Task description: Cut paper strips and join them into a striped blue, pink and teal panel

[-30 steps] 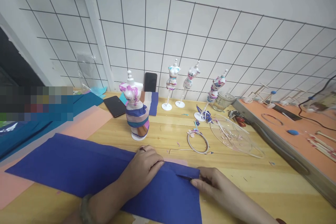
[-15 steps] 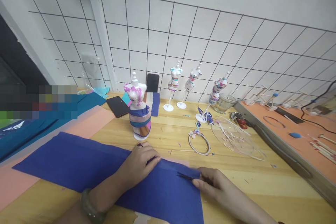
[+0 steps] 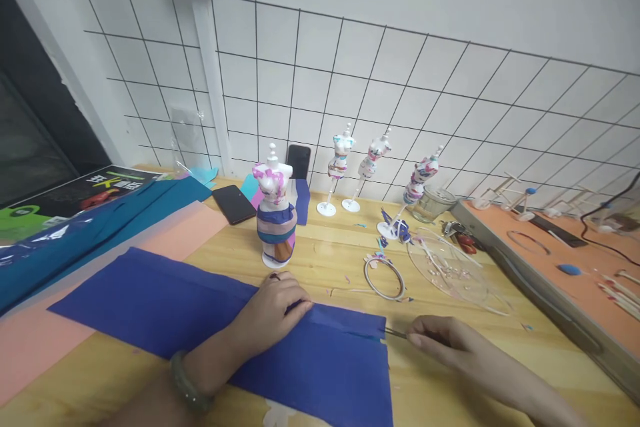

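A long blue sheet of thin paper [image 3: 165,303] lies across the front of the table. My left hand [image 3: 277,307] rests on its upper edge, fingers curled, thumb and fingertips holding the sheet down. Just off the sheet's right end, my right hand [image 3: 435,340] pinches a thin pointed tool [image 3: 396,333]; its kind is hard to tell. The tool's tip is at the paper's right edge, where a narrow dark line [image 3: 367,335] runs inward. Behind my left hand stands a small white dress-form figure [image 3: 275,213] wrapped in coloured strips.
Several smaller dress forms [image 3: 341,157] stand near the wall grid, beside a glass jar [image 3: 434,200]. A ring [image 3: 384,278] and a clear round sheet with scraps [image 3: 453,270] lie at right. Two phones [image 3: 234,204] are behind. Teal and pink sheets [image 3: 175,233] cover the left.
My right hand has moved right, drawing the tool from over the sheet to its edge; a dark line now shows there. My left hand keeps its hold. The view has shifted slightly.
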`<move>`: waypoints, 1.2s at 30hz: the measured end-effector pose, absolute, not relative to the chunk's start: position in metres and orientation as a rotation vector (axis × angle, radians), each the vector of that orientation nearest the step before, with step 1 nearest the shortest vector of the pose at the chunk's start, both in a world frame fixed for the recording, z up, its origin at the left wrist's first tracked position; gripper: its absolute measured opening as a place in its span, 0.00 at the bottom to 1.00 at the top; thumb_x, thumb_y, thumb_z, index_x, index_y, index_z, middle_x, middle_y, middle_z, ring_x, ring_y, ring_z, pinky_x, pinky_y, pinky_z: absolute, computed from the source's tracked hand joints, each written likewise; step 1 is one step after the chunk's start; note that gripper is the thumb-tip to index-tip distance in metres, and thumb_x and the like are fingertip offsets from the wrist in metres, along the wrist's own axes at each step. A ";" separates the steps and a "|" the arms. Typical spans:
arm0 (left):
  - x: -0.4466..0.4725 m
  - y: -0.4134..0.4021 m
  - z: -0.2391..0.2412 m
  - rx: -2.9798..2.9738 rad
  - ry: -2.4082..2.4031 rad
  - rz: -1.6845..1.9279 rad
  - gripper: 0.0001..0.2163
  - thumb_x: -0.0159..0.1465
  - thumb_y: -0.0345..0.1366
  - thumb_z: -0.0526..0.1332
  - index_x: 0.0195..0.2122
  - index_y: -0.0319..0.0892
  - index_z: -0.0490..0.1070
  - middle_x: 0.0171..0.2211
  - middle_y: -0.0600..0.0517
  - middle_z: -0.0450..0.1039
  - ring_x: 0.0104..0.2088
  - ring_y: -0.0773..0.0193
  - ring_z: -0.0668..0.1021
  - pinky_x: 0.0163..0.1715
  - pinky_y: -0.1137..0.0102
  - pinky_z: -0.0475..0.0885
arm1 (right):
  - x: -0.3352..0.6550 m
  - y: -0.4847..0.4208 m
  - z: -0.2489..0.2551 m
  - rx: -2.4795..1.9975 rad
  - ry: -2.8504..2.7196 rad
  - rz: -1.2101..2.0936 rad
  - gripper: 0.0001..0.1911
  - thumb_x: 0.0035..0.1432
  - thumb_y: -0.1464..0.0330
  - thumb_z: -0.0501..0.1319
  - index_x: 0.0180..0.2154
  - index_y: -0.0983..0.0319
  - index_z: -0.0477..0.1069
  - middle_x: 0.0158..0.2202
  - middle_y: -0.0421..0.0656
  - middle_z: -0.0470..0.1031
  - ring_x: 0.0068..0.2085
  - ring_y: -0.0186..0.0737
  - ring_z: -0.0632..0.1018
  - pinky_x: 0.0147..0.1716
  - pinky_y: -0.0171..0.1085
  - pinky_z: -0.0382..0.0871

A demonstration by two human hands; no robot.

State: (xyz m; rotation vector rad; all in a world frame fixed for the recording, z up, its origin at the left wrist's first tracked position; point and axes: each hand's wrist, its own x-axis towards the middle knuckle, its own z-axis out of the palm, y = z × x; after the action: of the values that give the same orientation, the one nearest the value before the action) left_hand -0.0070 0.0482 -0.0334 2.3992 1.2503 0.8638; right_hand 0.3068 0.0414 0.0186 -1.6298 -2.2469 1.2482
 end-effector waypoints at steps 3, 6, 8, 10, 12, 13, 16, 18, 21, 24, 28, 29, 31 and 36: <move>-0.007 0.047 -0.033 2.396 1.244 0.864 0.07 0.63 0.30 0.58 0.31 0.41 0.74 0.29 0.52 0.75 0.35 0.62 0.74 0.37 0.68 0.66 | 0.318 0.041 0.035 -1.675 -2.220 1.203 0.20 0.62 0.51 0.51 0.31 0.59 0.70 0.31 0.42 0.71 0.35 0.42 0.70 0.34 0.37 0.65; -0.006 0.046 -0.032 2.396 1.231 0.863 0.06 0.63 0.29 0.58 0.30 0.41 0.74 0.29 0.52 0.76 0.35 0.62 0.74 0.37 0.68 0.66 | 0.314 0.032 0.046 -1.673 -2.164 1.142 0.17 0.60 0.52 0.53 0.32 0.57 0.72 0.34 0.43 0.74 0.37 0.44 0.73 0.35 0.36 0.66; -0.006 0.046 -0.032 2.395 1.228 0.866 0.06 0.63 0.30 0.58 0.30 0.41 0.74 0.29 0.52 0.76 0.35 0.62 0.74 0.37 0.68 0.66 | 0.303 0.025 0.046 -1.651 -2.182 1.123 0.16 0.60 0.54 0.54 0.32 0.56 0.72 0.33 0.43 0.75 0.35 0.43 0.73 0.33 0.36 0.67; -0.006 0.046 -0.032 2.396 1.228 0.869 0.06 0.63 0.30 0.58 0.30 0.41 0.74 0.29 0.52 0.76 0.35 0.62 0.74 0.38 0.68 0.66 | 0.290 0.019 0.042 -1.620 -2.247 1.126 0.15 0.61 0.55 0.54 0.35 0.56 0.71 0.31 0.42 0.74 0.33 0.41 0.72 0.32 0.35 0.66; -0.007 0.045 -0.033 2.398 1.228 0.870 0.06 0.63 0.29 0.58 0.30 0.40 0.74 0.29 0.51 0.76 0.35 0.62 0.74 0.38 0.67 0.65 | 0.278 0.017 0.034 -1.609 -2.317 1.104 0.13 0.62 0.56 0.53 0.36 0.57 0.69 0.30 0.41 0.73 0.32 0.40 0.72 0.32 0.34 0.65; -0.007 0.045 -0.033 2.399 1.228 0.870 0.06 0.63 0.29 0.59 0.30 0.40 0.74 0.29 0.51 0.76 0.35 0.62 0.74 0.38 0.67 0.65 | 0.273 0.017 0.031 -1.612 -2.349 1.087 0.13 0.62 0.57 0.52 0.36 0.57 0.68 0.30 0.40 0.72 0.32 0.39 0.71 0.32 0.34 0.65; -0.008 0.045 -0.034 2.397 1.231 0.873 0.06 0.63 0.30 0.59 0.30 0.39 0.74 0.29 0.51 0.76 0.35 0.62 0.74 0.38 0.67 0.65 | 0.264 0.018 0.024 -1.651 -2.408 1.031 0.10 0.62 0.60 0.52 0.34 0.58 0.66 0.29 0.39 0.72 0.31 0.38 0.71 0.32 0.34 0.64; -0.008 0.045 -0.034 2.392 1.234 0.877 0.05 0.63 0.30 0.59 0.31 0.39 0.74 0.29 0.51 0.76 0.35 0.62 0.74 0.38 0.68 0.65 | 0.260 0.020 0.023 -1.692 -2.428 0.994 0.08 0.61 0.61 0.53 0.33 0.58 0.66 0.29 0.39 0.73 0.30 0.38 0.71 0.31 0.33 0.63; -0.008 0.045 -0.034 2.385 1.234 0.880 0.05 0.63 0.30 0.60 0.31 0.39 0.74 0.29 0.51 0.76 0.35 0.62 0.74 0.39 0.68 0.65 | 0.255 0.021 0.023 -1.713 -2.453 0.945 0.07 0.61 0.63 0.54 0.33 0.58 0.66 0.28 0.39 0.74 0.30 0.38 0.72 0.29 0.33 0.62; -0.008 0.046 -0.034 2.378 1.232 0.882 0.05 0.63 0.30 0.60 0.31 0.39 0.74 0.29 0.52 0.76 0.35 0.62 0.75 0.39 0.67 0.65 | 0.248 0.022 0.023 -1.683 -2.456 0.931 0.07 0.61 0.63 0.54 0.33 0.58 0.67 0.29 0.39 0.74 0.30 0.38 0.73 0.29 0.33 0.61; -0.007 0.046 -0.033 2.370 1.238 0.879 0.05 0.63 0.30 0.60 0.31 0.39 0.74 0.30 0.51 0.76 0.35 0.62 0.75 0.38 0.67 0.65 | 0.242 0.023 0.021 -1.631 -2.447 0.945 0.08 0.61 0.63 0.54 0.33 0.59 0.68 0.31 0.40 0.75 0.31 0.38 0.74 0.30 0.33 0.62; -0.007 0.046 -0.032 2.369 1.239 0.877 0.05 0.63 0.30 0.60 0.31 0.39 0.75 0.30 0.51 0.76 0.35 0.62 0.75 0.38 0.67 0.65 | 0.241 0.024 0.020 -1.618 -2.443 0.944 0.08 0.61 0.63 0.54 0.33 0.59 0.68 0.31 0.39 0.75 0.31 0.38 0.74 0.30 0.33 0.62; -0.007 0.045 -0.032 2.367 1.245 0.878 0.05 0.63 0.30 0.60 0.31 0.39 0.75 0.30 0.51 0.76 0.35 0.61 0.75 0.39 0.67 0.64 | 0.240 0.025 0.019 -1.595 -2.440 0.940 0.08 0.61 0.63 0.54 0.34 0.58 0.68 0.31 0.39 0.75 0.31 0.37 0.73 0.30 0.32 0.62; -0.007 0.044 -0.031 2.365 1.247 0.881 0.05 0.63 0.30 0.60 0.31 0.39 0.74 0.29 0.51 0.76 0.35 0.61 0.74 0.38 0.67 0.65 | 0.238 0.029 0.016 -1.515 -2.432 0.972 0.09 0.62 0.61 0.54 0.34 0.58 0.68 0.30 0.37 0.74 0.30 0.35 0.73 0.30 0.31 0.62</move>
State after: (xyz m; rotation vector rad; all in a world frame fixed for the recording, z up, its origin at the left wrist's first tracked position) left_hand -0.0073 0.0444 -0.0305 2.3646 1.2474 0.8810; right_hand 0.2383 0.0287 0.0156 -1.5146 -2.4321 0.9716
